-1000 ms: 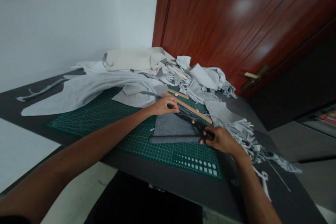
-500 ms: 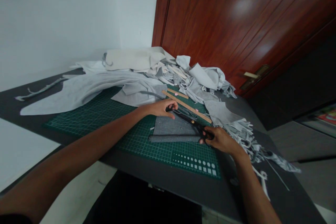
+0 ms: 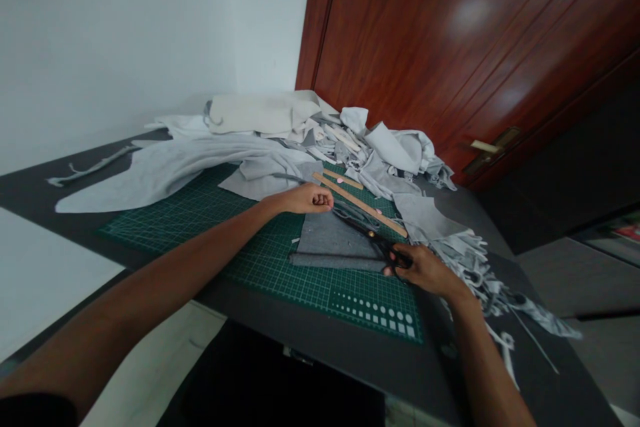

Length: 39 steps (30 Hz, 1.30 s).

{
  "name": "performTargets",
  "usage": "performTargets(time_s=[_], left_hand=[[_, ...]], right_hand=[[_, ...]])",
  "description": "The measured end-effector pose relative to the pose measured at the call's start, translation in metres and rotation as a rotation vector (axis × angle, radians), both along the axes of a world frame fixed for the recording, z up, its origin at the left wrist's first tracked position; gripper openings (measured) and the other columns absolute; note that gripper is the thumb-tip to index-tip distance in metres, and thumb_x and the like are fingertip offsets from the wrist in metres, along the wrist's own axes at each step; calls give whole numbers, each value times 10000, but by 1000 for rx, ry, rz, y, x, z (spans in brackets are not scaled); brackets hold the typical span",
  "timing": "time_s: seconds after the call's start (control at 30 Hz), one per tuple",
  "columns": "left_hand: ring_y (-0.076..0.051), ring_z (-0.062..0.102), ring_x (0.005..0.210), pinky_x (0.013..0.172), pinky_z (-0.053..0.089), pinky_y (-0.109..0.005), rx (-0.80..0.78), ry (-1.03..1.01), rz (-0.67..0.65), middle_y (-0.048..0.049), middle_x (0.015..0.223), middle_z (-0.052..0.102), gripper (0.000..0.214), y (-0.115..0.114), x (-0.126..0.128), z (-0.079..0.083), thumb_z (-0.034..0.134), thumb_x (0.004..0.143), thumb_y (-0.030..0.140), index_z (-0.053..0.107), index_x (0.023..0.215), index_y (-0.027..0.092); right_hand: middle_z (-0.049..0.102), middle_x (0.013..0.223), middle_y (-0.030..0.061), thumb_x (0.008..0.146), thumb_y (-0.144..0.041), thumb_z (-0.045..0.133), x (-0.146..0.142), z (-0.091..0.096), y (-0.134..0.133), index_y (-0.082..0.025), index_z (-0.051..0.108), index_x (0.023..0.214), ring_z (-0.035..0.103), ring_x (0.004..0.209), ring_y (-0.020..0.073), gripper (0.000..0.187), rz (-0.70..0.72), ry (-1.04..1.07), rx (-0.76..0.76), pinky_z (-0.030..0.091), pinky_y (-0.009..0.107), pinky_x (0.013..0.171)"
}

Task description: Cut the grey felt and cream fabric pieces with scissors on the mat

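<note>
My right hand [image 3: 424,269] grips the handles of black scissors [image 3: 372,234] with a brass-coloured pivot. The blades point up and left across a piece of grey fabric [image 3: 327,236], whose near edge is folded into a roll. At the far left corner of that fabric, beside the scissor tips, my left hand [image 3: 313,199] is closed with its fingers curled in. What it holds, if anything, is hidden. Under the fabric lies a green cutting mat [image 3: 265,265] with a white grid. Grey strips rest along the blades.
A wooden ruler [image 3: 360,203] lies just beyond the scissors, with a shorter wooden strip behind it. Pale cloth [image 3: 125,180] spreads at the left. Heaped scraps [image 3: 400,147] run along the back and right of the dark table [image 3: 280,320]. Behind stands a brown door [image 3: 425,47].
My left hand's fingers have curled from a looser pinch into a closed fist near the scissor tips. My right hand keeps its grip on the scissors. The whole view has shifted slightly.
</note>
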<state>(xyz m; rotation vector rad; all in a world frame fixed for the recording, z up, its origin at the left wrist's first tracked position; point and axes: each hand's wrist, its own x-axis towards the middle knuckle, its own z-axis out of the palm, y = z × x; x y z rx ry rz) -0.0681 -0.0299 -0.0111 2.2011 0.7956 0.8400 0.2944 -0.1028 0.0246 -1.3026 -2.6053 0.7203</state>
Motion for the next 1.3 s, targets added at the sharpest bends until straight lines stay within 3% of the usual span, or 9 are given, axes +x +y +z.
performTargets(time_s=[0.27, 0.77, 1.03, 1.3], left_hand=[[-109, 537, 642, 630, 393, -242, -95, -24, -24, -23, 753, 661, 247, 1, -1, 1, 675, 861, 375, 699, 873, 129], [-102, 498, 609, 603, 369, -229, -111, -22, -31, 13, 693, 585, 224, 1, -1, 0, 678, 859, 368, 674, 853, 144], [-102, 490, 603, 584, 360, -225, -66, 3, -33, 4, 696, 599, 208, 3, -2, -2, 684, 865, 347, 700, 902, 143], [-113, 461, 614, 569, 322, -228, -5, -1, -24, 32, 649, 522, 217, 3, 3, -4, 790, 763, 321, 738, 897, 159]], right_hand=[[470, 669, -44, 828, -513, 674, 9, -9, 10, -188, 579, 794, 436, 628, 123, 341, 35, 34, -68, 313, 256, 565], [446, 678, -39, 823, -527, 679, 9, -9, 10, -187, 570, 760, 406, 647, 122, 362, 26, 62, -88, 316, 249, 573], [438, 663, -43, 813, -527, 686, 9, -9, 11, -187, 560, 739, 398, 631, 120, 370, 31, 39, -70, 316, 254, 574], [421, 655, -49, 830, -504, 675, 9, -10, 11, -187, 576, 746, 381, 617, 115, 342, 36, 49, -84, 299, 252, 560]])
